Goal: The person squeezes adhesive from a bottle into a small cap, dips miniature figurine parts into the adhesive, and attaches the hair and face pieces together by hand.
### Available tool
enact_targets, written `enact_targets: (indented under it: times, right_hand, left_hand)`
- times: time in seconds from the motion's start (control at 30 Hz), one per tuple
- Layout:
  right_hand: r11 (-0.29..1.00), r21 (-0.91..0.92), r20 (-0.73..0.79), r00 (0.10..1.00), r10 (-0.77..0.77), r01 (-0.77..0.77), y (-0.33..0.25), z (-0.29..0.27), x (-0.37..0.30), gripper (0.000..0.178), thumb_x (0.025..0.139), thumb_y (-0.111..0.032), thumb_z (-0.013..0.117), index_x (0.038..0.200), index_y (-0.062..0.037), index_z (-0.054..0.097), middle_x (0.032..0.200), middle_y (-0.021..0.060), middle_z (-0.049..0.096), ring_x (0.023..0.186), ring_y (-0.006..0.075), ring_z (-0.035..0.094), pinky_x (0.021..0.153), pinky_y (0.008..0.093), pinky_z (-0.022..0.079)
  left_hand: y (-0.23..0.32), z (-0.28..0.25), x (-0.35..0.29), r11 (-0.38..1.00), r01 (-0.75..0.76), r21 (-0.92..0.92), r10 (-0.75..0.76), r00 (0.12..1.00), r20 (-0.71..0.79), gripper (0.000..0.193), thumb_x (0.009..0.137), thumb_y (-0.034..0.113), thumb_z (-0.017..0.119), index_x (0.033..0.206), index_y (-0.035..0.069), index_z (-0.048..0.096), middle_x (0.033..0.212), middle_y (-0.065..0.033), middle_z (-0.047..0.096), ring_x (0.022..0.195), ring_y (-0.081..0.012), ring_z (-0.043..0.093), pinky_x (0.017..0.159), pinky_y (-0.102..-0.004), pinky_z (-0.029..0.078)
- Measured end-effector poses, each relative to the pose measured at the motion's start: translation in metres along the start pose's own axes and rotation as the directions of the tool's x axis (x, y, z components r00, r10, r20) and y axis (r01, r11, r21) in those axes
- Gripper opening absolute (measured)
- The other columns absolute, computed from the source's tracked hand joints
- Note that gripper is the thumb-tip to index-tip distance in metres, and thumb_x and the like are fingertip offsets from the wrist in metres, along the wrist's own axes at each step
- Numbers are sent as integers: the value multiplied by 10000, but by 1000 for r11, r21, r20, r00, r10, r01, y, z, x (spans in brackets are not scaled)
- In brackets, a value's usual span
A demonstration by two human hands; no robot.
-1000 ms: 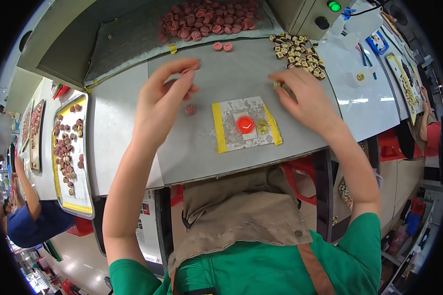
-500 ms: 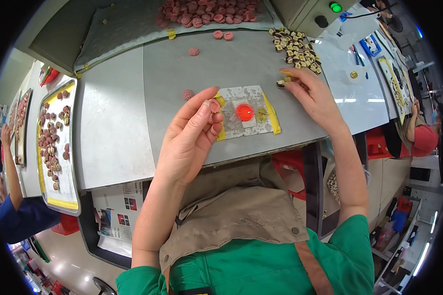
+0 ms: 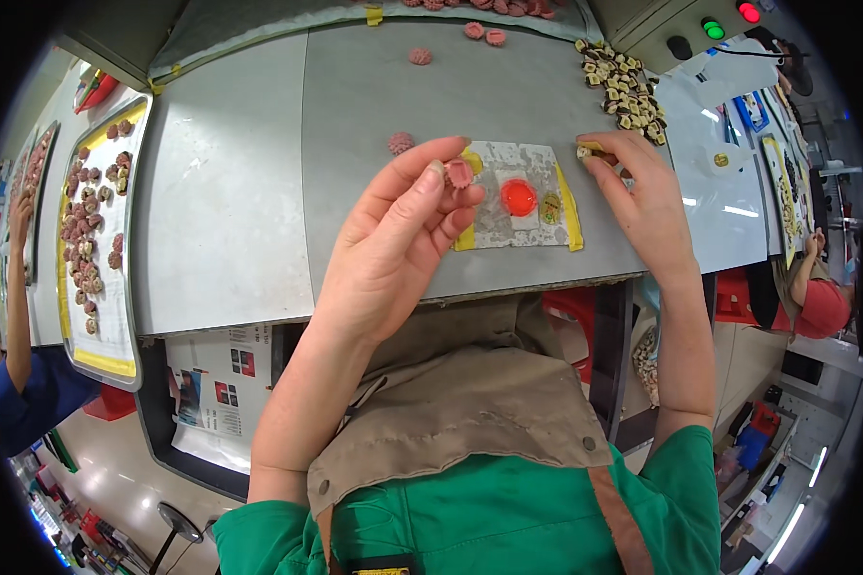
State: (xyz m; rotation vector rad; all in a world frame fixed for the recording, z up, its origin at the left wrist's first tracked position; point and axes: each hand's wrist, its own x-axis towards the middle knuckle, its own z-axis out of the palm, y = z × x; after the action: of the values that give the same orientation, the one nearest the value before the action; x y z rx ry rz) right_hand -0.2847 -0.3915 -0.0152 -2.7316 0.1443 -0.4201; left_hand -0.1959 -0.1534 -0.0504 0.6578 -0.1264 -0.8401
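Note:
My left hand (image 3: 379, 235) pinches a small pink piece with a scalloped rim (image 3: 459, 173) between thumb and fingertips, its recessed side in sight. Farther right, my right hand (image 3: 644, 196) holds a small cream-and-dark piece (image 3: 588, 150) by the fingertips, just above the grey table. Between the hands lies a mottled grey plate (image 3: 494, 232) with yellow tape down both sides. A glossy red disc (image 3: 519, 198) sits in its middle, and a small gold-green oval (image 3: 550, 208) lies to the right of that.
Similar cream-and-dark pieces (image 3: 631, 91) are heaped at the back right. Loose pink pieces (image 3: 420, 57) lie farther back and one (image 3: 400, 143) near the plate. At left, a tray (image 3: 136, 287) carries finished-looking clusters. A co-worker's arm (image 3: 19, 287) shows at far left, another person (image 3: 825, 297) at right.
The whole view has shifted, so the table and plate appear farther right and higher. The right hand's piece looks slightly turned and nearer the plate. Both hands keep their pieces.

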Motion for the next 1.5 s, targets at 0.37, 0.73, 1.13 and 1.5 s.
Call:
enact_targets:
  times: [0.37, 0.73, 1.13, 1.5]
  right_hand:
    - [976, 152, 102, 979, -176, 159, -44, 19, 0, 213, 807, -5, 643, 1017, -37, 671, 915, 101, 594, 829, 244, 594, 717, 330, 486]
    - [816, 570, 93, 994, 49, -94, -37, 25, -14, 216, 843, 2, 632, 1058, -11, 645, 982, 89, 594, 894, 189, 584, 781, 277, 473]
    - [885, 407, -292, 950, -109, 226, -58, 46, -21, 255, 826, -24, 675, 1078, -37, 639, 1000, 76, 594, 872, 205, 592, 754, 284, 496]
    - [832, 521, -254, 965, -63, 192, -57, 42, -28, 326, 766, -111, 756, 1072, -78, 650, 1026, 66, 549, 909, 195, 574, 743, 285, 514]
  left_hand:
    - [-4, 0, -1, 992, -38, 120, 34, 999, 34, 321, 973, 156, 535, 1266, 27, 513, 1086, -29, 589, 982, -114, 571, 882, -254, 454]
    - [-7, 11, 0, 953, -10, 304, 17, 1000, -21, 286, 959, 148, 570, 1209, 11, 545, 1084, -46, 614, 988, -119, 584, 859, -255, 464]
    - [-10, 20, 0, 940, -19, 341, 24, 1000, -12, 242, 935, 138, 618, 1117, -19, 589, 1082, -77, 635, 1010, -114, 592, 885, -260, 487]
    - [-5, 33, -1, 910, 77, 408, -61, 997, -51, 435, 891, 102, 638, 1262, -14, 444, 1054, -89, 605, 991, -126, 595, 868, -266, 493]
